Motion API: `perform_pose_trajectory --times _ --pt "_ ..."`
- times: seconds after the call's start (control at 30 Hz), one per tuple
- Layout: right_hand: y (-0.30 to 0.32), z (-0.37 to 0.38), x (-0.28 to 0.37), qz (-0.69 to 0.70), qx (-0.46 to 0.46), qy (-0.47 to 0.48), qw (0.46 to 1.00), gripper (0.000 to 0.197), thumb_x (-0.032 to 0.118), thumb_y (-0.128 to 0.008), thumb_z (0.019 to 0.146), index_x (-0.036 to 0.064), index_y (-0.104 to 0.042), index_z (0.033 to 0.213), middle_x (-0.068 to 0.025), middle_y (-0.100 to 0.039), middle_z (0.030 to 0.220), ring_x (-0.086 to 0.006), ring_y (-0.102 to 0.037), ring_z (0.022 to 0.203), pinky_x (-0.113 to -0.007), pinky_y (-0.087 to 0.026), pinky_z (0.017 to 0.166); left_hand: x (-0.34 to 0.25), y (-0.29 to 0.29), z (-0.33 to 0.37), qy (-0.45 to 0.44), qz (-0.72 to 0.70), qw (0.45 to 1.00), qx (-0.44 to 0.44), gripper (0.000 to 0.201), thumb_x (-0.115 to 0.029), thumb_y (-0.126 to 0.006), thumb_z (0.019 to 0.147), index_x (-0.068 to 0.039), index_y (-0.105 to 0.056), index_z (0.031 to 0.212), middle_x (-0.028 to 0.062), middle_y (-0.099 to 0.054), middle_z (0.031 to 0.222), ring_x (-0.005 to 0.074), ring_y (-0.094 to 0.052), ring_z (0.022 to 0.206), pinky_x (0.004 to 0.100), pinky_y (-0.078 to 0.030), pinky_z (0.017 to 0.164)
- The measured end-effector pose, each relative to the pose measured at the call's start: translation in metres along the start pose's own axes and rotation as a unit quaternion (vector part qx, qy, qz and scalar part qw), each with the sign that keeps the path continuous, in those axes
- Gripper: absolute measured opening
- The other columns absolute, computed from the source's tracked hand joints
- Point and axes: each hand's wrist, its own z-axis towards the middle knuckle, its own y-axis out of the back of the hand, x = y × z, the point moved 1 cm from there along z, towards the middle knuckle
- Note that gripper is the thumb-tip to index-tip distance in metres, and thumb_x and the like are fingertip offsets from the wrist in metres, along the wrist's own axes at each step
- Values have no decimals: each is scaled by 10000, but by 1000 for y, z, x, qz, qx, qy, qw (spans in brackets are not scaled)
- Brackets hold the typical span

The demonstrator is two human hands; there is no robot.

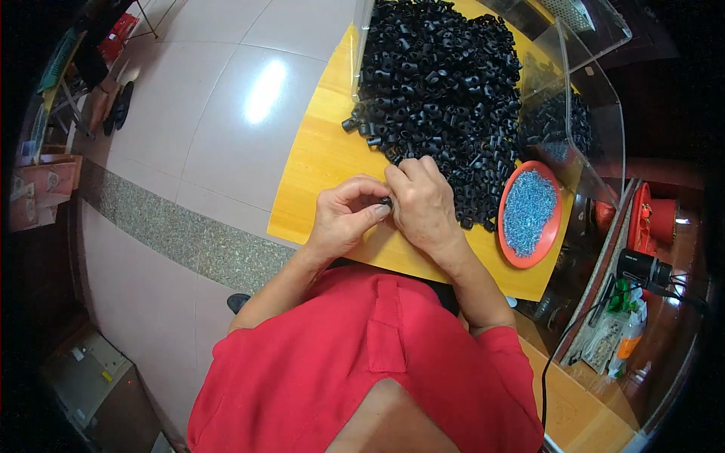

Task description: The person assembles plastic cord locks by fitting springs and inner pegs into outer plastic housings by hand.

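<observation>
My left hand [337, 219] pinches a small black plastic part [387, 202] between thumb and forefinger, at the near side of a yellow tabletop [306, 185]. Right against it, my right hand [423, 200] is closed with its fingers curled down. What those fingers hold, if anything, is hidden behind the back of the hand. Beyond both hands spreads a big heap of short black tube-like parts [442, 90]. An orange-red oval dish [526, 263] stands right of my right hand, filled with tiny bluish, silvery pieces [531, 211] too small to make out.
Clear plastic bin walls [596, 83] rise at the far right, with more black parts behind them. Further right, a shelf carries a black device [642, 266] with a cable and a few packets [623, 340]. Pale tiled floor [219, 98] lies to the left.
</observation>
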Motion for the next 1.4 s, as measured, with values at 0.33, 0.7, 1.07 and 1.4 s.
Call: perform_pose_trajectory --times 0.33,0.7,1.07,1.4 --pt "-1 -4 -4 55 -61 -5 997 140 5 -553 630 17 -526 766 -140 -494 734 -303 -492 714 -383 -428 626 2 3 1 22 -47 999 2 185 56 -614 740 8 -592 917 53 -577 911 120 -541 817 231 -445 744" --pt "41 -18 -51 523 0 -206 827 114 -1 -570 784 20 -561 896 12 -549 753 -46 -500 660 -176 -409 585 6 -23 7 63 -79 995 26 150 14 -591 780 -13 -561 925 51 -597 872 103 -557 737 219 -463 650" --pt "43 -35 -53 554 26 -198 809 100 16 -587 777 -1 -582 875 12 -561 764 -40 -506 671 -186 -417 585 13 -29 14 120 -24 990 63 168 -24 -585 802 -12 -554 967 44 -589 833 101 -558 735 226 -468 644" --pt "40 -40 -49 521 61 -200 828 76 22 -592 752 -1 -570 821 29 -542 715 -21 -476 636 -174 -392 546 12 -32 12 111 16 991 68 172 -27 -586 803 1 -574 972 22 -588 837 81 -544 734 212 -459 656"
